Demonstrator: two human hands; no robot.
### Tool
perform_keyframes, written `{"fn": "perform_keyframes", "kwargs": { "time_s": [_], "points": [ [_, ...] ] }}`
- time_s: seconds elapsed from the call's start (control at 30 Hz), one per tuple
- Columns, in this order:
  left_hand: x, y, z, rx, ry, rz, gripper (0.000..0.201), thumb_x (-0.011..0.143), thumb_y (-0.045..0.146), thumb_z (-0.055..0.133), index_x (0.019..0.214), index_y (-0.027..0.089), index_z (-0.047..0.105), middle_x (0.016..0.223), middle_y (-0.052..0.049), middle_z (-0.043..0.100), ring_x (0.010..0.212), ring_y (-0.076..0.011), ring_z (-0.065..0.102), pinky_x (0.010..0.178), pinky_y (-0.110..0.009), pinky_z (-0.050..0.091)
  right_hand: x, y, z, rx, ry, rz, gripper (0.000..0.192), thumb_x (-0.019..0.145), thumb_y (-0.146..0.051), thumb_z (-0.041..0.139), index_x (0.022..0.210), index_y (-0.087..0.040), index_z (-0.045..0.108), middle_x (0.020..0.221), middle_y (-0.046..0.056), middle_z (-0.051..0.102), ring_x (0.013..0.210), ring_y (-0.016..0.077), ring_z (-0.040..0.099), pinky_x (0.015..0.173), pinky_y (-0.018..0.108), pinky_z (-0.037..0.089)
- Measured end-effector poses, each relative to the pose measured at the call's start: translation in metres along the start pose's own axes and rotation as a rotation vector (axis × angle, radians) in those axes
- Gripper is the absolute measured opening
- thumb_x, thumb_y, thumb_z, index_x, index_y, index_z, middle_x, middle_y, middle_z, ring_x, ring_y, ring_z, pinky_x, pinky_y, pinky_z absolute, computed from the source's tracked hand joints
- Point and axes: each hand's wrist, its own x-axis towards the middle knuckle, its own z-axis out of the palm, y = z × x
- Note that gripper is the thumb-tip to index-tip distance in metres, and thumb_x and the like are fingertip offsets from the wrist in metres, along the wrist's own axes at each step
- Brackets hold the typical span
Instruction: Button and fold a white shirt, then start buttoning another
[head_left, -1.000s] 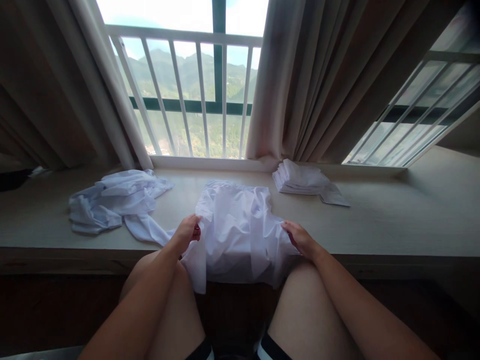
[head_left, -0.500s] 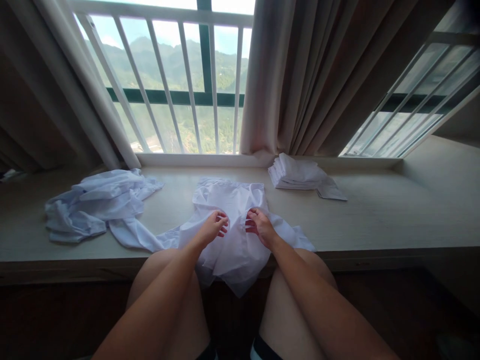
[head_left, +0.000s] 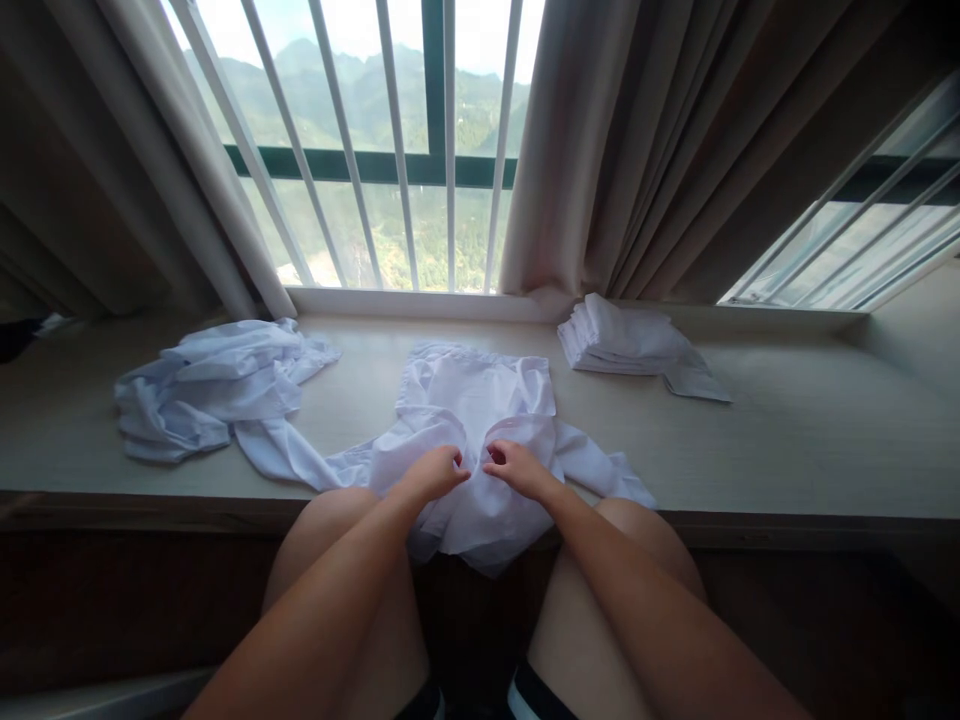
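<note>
A white shirt point(head_left: 480, 385) lies in front of me, its lower part hanging over the ledge's edge between my knees. One sleeve stretches out on each side. My left hand point(head_left: 438, 472) is closed on the left front flap of the shirt, thumb and fingers pinching the cloth. Opposite it, a short gap away, my right hand point(head_left: 517, 468) pinches the right flap in the same way. Some fingertips on both hands are hidden by the cloth and the hands themselves.
On the left of the pale ledge point(head_left: 375, 385) is a crumpled white cloth heap point(head_left: 214, 385), close to the shirt's left sleeve. A stack of folded white garments point(head_left: 619, 338) sits at the back right. Behind are a barred window point(head_left: 375, 220) and grey curtains point(head_left: 637, 150).
Both hands have shifted slightly toward me, and their fingers have curled in closer to the cloth. The camera view has tilted down and turned a little left.
</note>
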Motion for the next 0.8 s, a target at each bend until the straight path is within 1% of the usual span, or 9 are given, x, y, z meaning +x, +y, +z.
{"fn": "perform_keyframes", "kwargs": {
  "time_s": [0.1,0.13,0.2,0.3,0.37,0.47,0.57,0.7,0.8],
  "points": [
    [0.002,0.000,0.007,-0.003,-0.001,0.015,0.028,0.067,0.023,0.080,0.056,0.023,0.054,0.059,-0.007,0.054,0.076,-0.0314,0.065,0.074,-0.038,0.043,0.000,0.003,-0.002,0.005,0.008,0.034,0.017,0.073,-0.020,0.075,0.075,-0.017,0.059,0.072,-0.002,0.059,0.068,0.0118,0.049,0.065,0.023,0.037],
    [0.001,0.000,0.007,-0.009,0.000,0.018,0.028,0.068,0.022,0.079,0.056,0.023,0.054,0.059,-0.007,0.053,0.077,-0.0313,0.065,0.074,-0.038,0.044,-0.001,0.003,-0.003,0.015,0.011,0.046,0.018,0.072,-0.019,0.074,0.071,-0.017,0.056,0.069,-0.003,0.057,0.065,0.0111,0.047,0.062,0.023,0.035],
    [-0.004,0.004,0.003,-0.046,-0.009,0.018,0.025,0.072,0.025,0.077,0.060,0.022,0.056,0.061,-0.006,0.056,0.073,-0.0285,0.064,0.072,-0.036,0.044,-0.003,0.001,-0.005,0.056,0.008,0.066,0.020,0.073,-0.022,0.071,0.067,-0.018,0.052,0.064,-0.003,0.053,0.060,0.0101,0.045,0.057,0.022,0.033],
    [-0.014,0.014,-0.007,-0.123,-0.058,-0.015,0.019,0.083,0.035,0.068,0.073,0.021,0.060,0.058,-0.003,0.057,0.058,-0.0211,0.058,0.060,-0.031,0.041,-0.010,-0.006,-0.009,0.156,-0.006,0.078,0.018,0.080,-0.033,0.065,0.076,-0.018,0.055,0.066,-0.003,0.054,0.054,0.0097,0.044,0.050,0.022,0.033],
    [-0.021,0.021,-0.013,-0.188,-0.075,-0.032,0.017,0.087,0.038,0.062,0.083,0.022,0.060,0.055,0.001,0.055,0.048,-0.0172,0.052,0.052,-0.028,0.037,-0.016,-0.012,-0.012,0.215,-0.003,0.073,0.024,0.082,-0.042,0.063,0.083,-0.018,0.059,0.070,-0.003,0.056,0.052,0.0099,0.044,0.047,0.022,0.034],
    [-0.028,0.030,-0.017,-0.301,-0.041,-0.020,0.017,0.086,0.039,0.061,0.092,0.024,0.058,0.057,0.004,0.055,0.046,-0.0141,0.051,0.048,-0.025,0.034,-0.025,-0.022,-0.017,0.332,0.042,0.033,0.034,0.082,-0.049,0.066,0.089,-0.016,0.065,0.076,0.000,0.061,0.059,0.0108,0.047,0.052,0.022,0.037],
    [-0.034,0.036,-0.019,-0.349,0.004,-0.014,0.017,0.088,0.042,0.058,0.090,0.026,0.054,0.054,0.006,0.053,0.045,-0.0144,0.051,0.047,-0.025,0.035,-0.034,-0.030,-0.021,0.437,0.065,-0.013,0.037,0.081,-0.051,0.070,0.086,-0.015,0.068,0.077,0.000,0.063,0.067,0.0114,0.049,0.061,0.023,0.039],
    [-0.041,0.037,-0.020,-0.399,0.013,-0.010,0.026,0.092,0.049,0.050,0.081,0.026,0.051,0.050,0.005,0.048,0.045,-0.0146,0.048,0.049,-0.026,0.036,-0.041,-0.035,-0.024,0.424,0.019,-0.021,0.039,0.083,-0.053,0.070,0.087,-0.014,0.073,0.073,0.000,0.061,0.066,0.0108,0.045,0.061,0.024,0.034],
    [-0.044,0.038,-0.017,-0.437,0.077,-0.030,0.028,0.090,0.049,0.053,0.077,0.024,0.053,0.058,0.004,0.050,0.052,-0.0131,0.048,0.052,-0.024,0.037,-0.041,-0.035,-0.024,0.389,0.053,-0.023,0.041,0.081,-0.054,0.073,0.081,-0.014,0.073,0.069,-0.001,0.058,0.065,0.0107,0.043,0.061,0.024,0.032]
  ]
}}
